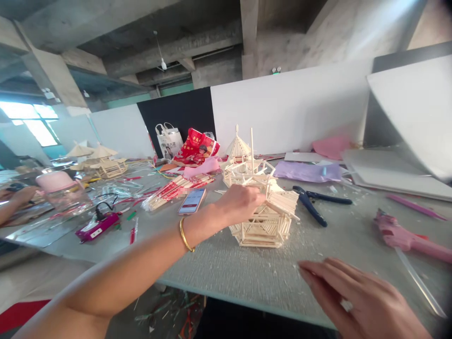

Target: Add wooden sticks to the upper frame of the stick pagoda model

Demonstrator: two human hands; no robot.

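"So, what does the head view show of the hands?"

"The left hand (pixel 242 203), with a gold bangle (pixel 183 235) at the wrist, is at the upper tiers of a stick model (pixel 261 230). Its fingertips are hidden, so I can't tell whether they are gripping a piece."

"And where is the model?"

"Upright on the desk (pixel 197 268), near the middle, with a pointed roof at its far side and a tall stick standing beside that."

"The right hand (pixel 356 296)?"

"Near the front edge, apart from the model, its fingers bent and close together. It's blurred, and a pale spot shows among them; perhaps something small is held, but I can't say for sure."

"What lies around?"

"Right of the model, a blue-handled tool (pixel 311 207) with its handles spread; farther right, a pink glue gun (pixel 399 234), with a clear rod (pixel 420 282) near it. To the left, a phone (pixel 191 201) with its screen lit, just beside bundled sticks (pixel 173 190)."

"Anyone else?"

"At the far left edge, another person's hand (pixel 24 195)."
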